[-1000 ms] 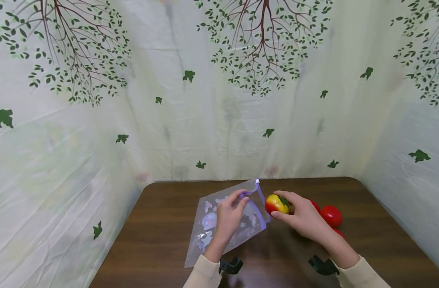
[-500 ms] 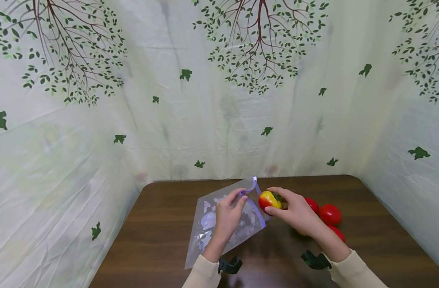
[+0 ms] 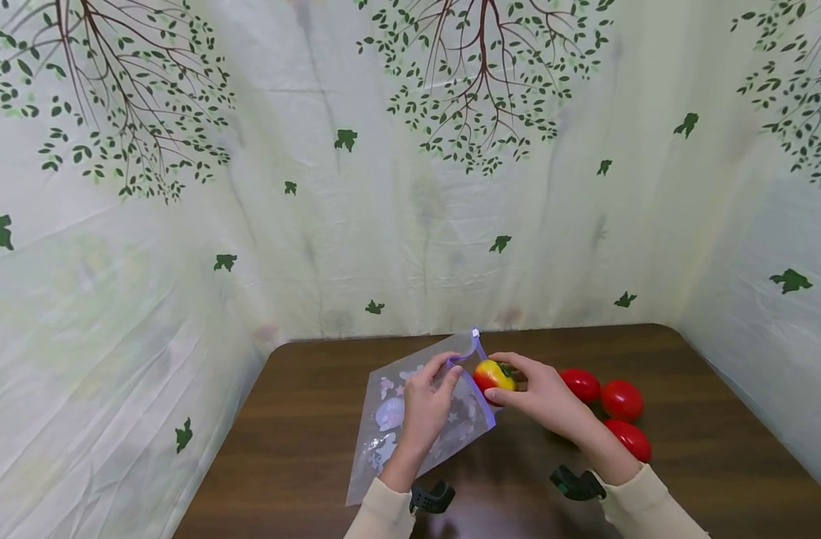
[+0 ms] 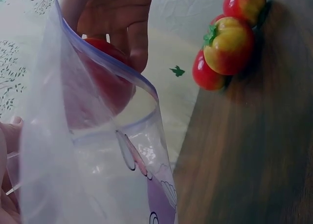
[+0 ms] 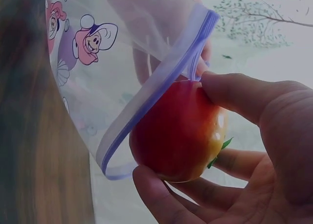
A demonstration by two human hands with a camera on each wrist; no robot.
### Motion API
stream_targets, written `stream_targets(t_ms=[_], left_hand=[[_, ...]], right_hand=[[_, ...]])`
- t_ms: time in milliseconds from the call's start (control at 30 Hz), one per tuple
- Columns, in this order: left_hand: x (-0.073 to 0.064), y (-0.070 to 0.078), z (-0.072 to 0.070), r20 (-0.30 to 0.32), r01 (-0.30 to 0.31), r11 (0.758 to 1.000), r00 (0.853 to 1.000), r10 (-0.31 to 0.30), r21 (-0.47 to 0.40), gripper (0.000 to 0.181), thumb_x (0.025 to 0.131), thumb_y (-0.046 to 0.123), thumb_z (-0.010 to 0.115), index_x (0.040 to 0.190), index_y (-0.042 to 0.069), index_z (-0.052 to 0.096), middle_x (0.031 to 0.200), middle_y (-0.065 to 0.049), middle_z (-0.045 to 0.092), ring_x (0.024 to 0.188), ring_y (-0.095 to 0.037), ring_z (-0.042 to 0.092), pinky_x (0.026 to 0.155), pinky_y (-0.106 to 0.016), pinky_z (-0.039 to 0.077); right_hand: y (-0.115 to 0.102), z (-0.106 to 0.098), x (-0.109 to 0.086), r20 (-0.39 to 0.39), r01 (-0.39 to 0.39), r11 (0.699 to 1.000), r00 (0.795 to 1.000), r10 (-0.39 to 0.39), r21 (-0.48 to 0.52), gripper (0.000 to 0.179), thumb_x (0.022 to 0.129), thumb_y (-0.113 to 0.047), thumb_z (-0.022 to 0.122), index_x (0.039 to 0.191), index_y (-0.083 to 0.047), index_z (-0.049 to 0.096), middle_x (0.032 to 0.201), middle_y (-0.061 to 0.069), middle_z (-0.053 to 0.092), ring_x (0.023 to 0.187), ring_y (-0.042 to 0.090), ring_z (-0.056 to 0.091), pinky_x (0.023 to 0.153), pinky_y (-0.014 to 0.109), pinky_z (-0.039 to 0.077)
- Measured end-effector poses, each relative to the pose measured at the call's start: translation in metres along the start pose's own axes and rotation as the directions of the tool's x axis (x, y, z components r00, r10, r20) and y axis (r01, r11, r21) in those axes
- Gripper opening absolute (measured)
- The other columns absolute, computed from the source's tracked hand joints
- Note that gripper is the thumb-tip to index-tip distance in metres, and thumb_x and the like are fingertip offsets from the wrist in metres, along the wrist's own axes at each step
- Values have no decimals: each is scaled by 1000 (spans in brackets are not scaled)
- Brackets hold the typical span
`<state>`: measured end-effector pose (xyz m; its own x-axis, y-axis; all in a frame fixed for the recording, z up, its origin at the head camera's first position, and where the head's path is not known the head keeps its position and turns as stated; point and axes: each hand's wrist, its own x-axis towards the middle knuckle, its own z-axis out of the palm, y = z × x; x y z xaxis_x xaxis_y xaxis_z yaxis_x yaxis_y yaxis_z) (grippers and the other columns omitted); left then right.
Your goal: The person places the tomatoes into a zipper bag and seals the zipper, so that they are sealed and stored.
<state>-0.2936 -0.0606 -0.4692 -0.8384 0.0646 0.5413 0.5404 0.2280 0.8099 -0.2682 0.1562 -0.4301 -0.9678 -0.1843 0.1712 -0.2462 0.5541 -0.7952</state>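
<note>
In the head view my left hand (image 3: 426, 404) pinches the purple-rimmed mouth of a clear zip bag (image 3: 390, 415) printed with pastel cartoon figures. My right hand (image 3: 545, 393) grips a red and yellow tomato (image 3: 494, 377) by its leafy end. Its thumb and fingers lie around the fruit in the right wrist view, where the smooth red end of the tomato (image 5: 173, 131) sits at the bag's mouth (image 5: 151, 94). Through the clear film in the left wrist view, the tomato (image 4: 105, 82) shows just at the opening. The bag's mouth gapes towards the right hand.
Several more tomatoes (image 3: 622, 400) lie grouped on the brown wooden table (image 3: 302, 449), right of my right hand. One tomato (image 4: 230, 45) with a yellow top shows its green leaves in the left wrist view. A leaf-printed cloth (image 3: 423, 277) hangs behind the table.
My right hand has moved left with the tomato, from beside the bag to its mouth. More of the loose tomatoes have come into sight. The left hand has hardly moved.
</note>
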Motion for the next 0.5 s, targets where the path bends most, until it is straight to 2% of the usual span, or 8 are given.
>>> stream_targets(t_ms=[100, 233, 500], left_hand=[[-1, 0, 0, -7, 10, 1000, 1000, -10, 3, 27, 96, 25, 70, 121, 18, 71, 118, 4, 72, 114, -18, 67, 92, -33, 54], [-2, 0, 0, -24, -12, 1000, 1000, 12, 3, 26, 95, 23, 71, 120, 15, 72, 115, 1, 73, 111, -20, 68, 90, -33, 55], [1, 1, -1, -21, -28, 1000, 999, 28, -2, 28, 96, 25, 71, 122, 14, 71, 115, 4, 73, 111, -15, 68, 89, -30, 55]], right_hand=[[1, 3, 1, 14, -15, 1000, 1000, 15, 10, 61, 82, -49, 80, 134, -25, 61, 115, 0, 66, 100, 25, 64, 70, 31, 58], [3, 5, 1, 35, -30, 999, 999, 29, 29, 60, 82, -48, 80, 134, -23, 61, 115, 2, 65, 101, 25, 64, 71, 33, 59], [3, 1, 4, 66, -48, 994, 997, 42, 94, 57, 83, -44, 81, 133, -25, 61, 116, 3, 64, 99, 26, 65, 72, 33, 59]])
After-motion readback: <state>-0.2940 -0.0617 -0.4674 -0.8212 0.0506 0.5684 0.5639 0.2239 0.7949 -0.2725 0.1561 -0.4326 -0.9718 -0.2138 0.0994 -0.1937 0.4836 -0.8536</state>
